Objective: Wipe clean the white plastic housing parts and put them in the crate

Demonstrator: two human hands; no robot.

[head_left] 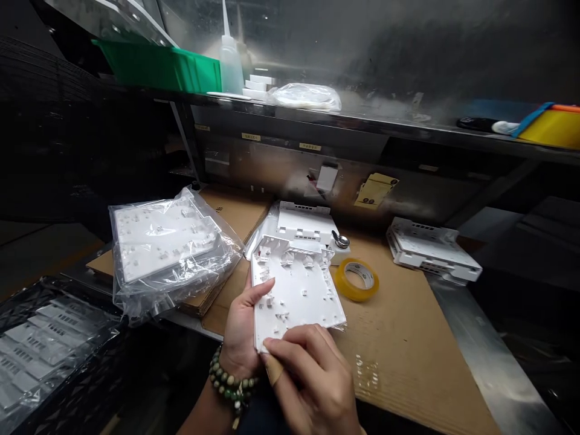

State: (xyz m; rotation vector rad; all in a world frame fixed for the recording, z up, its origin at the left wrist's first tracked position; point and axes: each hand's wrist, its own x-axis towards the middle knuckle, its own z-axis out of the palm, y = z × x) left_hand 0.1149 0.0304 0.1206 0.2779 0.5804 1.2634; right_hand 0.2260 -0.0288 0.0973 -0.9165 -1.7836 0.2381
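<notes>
A white plastic housing panel [303,293], its inner side with small posts and clips facing up, is held tilted over the bench's front edge. My left hand [240,338] grips it along the left side, thumb lying over the edge. At the near left corner, the fingertips of my right hand [317,374] pinch the rim; a tan bandage wraps that thumb. Whether something small sits between those fingertips is hidden. Just behind stand more white housings [306,222], and a roll of yellow tape [357,280] lies right of the held panel.
Bagged white panels [165,232] lie on cardboard at left. Stacked white housings [432,248] stand at right. A small metal-topped item [341,240] is behind the tape. The overhead shelf carries a green bin [167,66] and a nozzle bottle [231,66]. A black crate [99,362] holds bagged parts.
</notes>
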